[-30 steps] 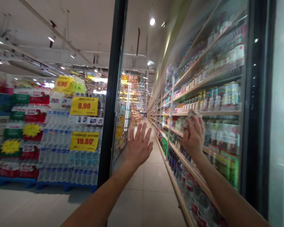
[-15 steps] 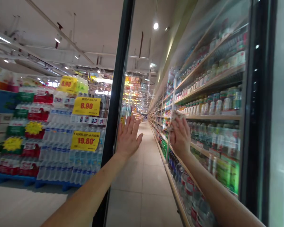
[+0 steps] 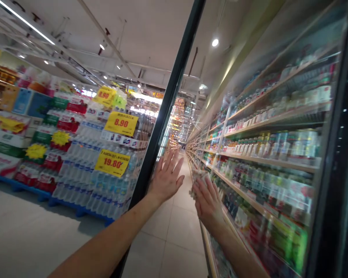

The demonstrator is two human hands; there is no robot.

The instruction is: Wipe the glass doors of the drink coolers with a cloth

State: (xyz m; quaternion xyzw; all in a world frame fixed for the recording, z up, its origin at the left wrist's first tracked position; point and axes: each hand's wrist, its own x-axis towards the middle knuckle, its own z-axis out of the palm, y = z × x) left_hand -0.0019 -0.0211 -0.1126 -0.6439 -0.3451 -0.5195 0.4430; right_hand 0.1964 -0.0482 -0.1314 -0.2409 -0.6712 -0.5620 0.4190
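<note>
A tall glass door (image 3: 237, 34) with a dark frame (image 3: 169, 100) stands in front of me. My left hand (image 3: 166, 179) lies flat near the door's left frame, fingers stretched upward and holding nothing. To its right, my right hand (image 3: 210, 202) presses a crumpled, pale cleaning cloth (image 3: 197, 181) against the glass, with the fingers over it. Part of the cloth is hidden under the palm. Shelves of bottles and cans (image 3: 266, 144) show in or through the glass on the right; I cannot tell how much is reflection.
On the left, packs of bottled water (image 3: 75, 170) are stacked on blue pallets (image 3: 49, 197), with yellow price signs (image 3: 121, 123) on them. Pale floor tiles (image 3: 176, 247) run along the aisle. Another dark upright frame (image 3: 333, 154) bounds the glass at the right.
My right hand has moved the cloth down and to the left across the glass. My left hand stays flat by the frame. The view has tilted and shifted left.
</note>
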